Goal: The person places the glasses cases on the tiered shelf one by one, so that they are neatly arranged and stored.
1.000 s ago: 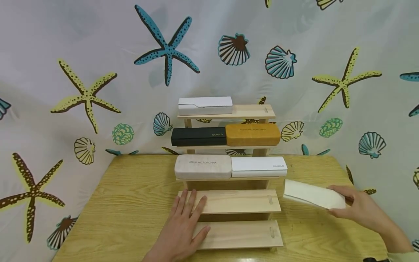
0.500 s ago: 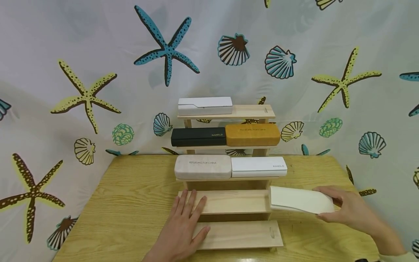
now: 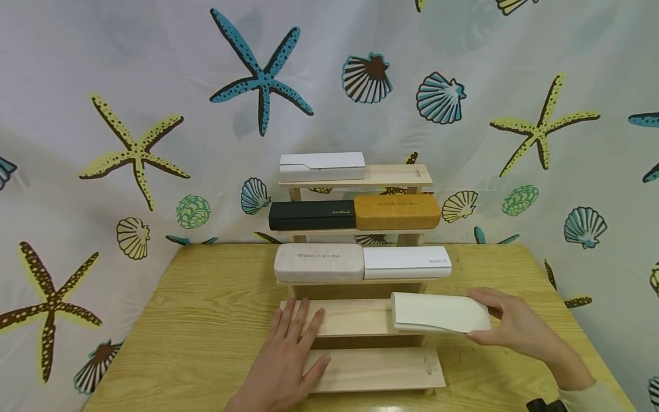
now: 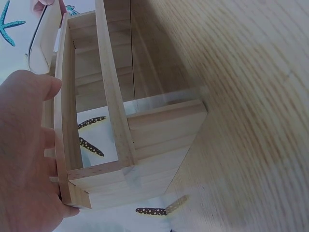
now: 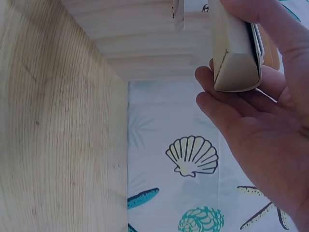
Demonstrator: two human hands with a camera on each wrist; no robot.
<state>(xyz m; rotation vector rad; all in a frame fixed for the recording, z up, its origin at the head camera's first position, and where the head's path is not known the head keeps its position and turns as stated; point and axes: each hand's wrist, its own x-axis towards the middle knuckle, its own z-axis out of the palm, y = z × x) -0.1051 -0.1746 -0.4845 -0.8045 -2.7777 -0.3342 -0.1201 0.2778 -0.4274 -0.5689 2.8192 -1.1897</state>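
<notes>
My right hand [image 3: 515,326] pinches the right end of a cream-white glasses case [image 3: 435,312], thumb at the near side and fingers at the far side. The case's left part is over the right half of the second-lowest shelf [image 3: 355,317] of a stepped wooden rack, its right end out past the shelf. Whether it touches the shelf I cannot tell. In the right wrist view the case's end [image 5: 236,70] is between thumb and fingers. My left hand [image 3: 283,360] rests with spread, mostly straight fingers on the left of the two lowest shelves.
Higher shelves bear a beige glasses case [image 3: 319,263], a white one [image 3: 407,263], a black one [image 3: 312,216], an orange one [image 3: 397,213] and a white one [image 3: 322,167] at the top. The rack stands on a wooden table [image 3: 216,309] before a patterned curtain [image 3: 329,126].
My right hand has carried the cream-white glasses case leftward, from beside the rack to over the right half of the second-lowest shelf. The left hand has stayed in place.
</notes>
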